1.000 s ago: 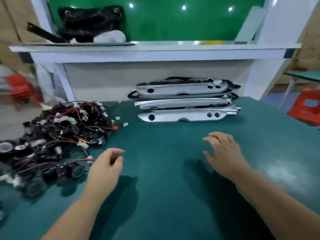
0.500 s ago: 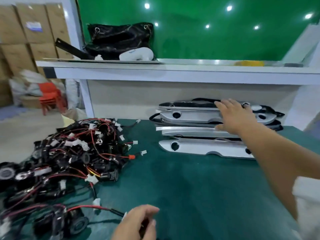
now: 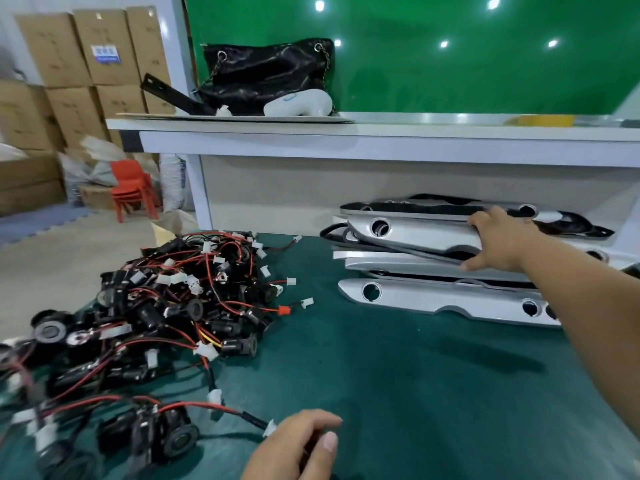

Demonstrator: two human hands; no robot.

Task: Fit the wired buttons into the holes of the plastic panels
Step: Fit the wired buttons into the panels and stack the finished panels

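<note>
1. dark green felt-like table (image 3: 398, 393); white shelf (image 3: 381, 140) behind, glossy green wall (image 3: 450, 64).
2. wired buttons (image 3: 180, 306): tangled black round caps, red/black leads, heaped on table's left.
3. silver plastic panels (image 3: 450, 301), long w/ round holes, stacked back right.
4. right hand (image 3: 498, 242) clamps top panel (image 3: 415, 233), thumb under.
5. left hand (image 3: 294, 448) curled; can't tell if holding anything.

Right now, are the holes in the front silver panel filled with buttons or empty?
Empty: every visible hole in the front panel is open and dark; the wired buttons lie piled apart.

The blue label (image 3: 105, 54) on a cardboard box (image 3: 104, 26) seems printed, but unreadable.
</note>
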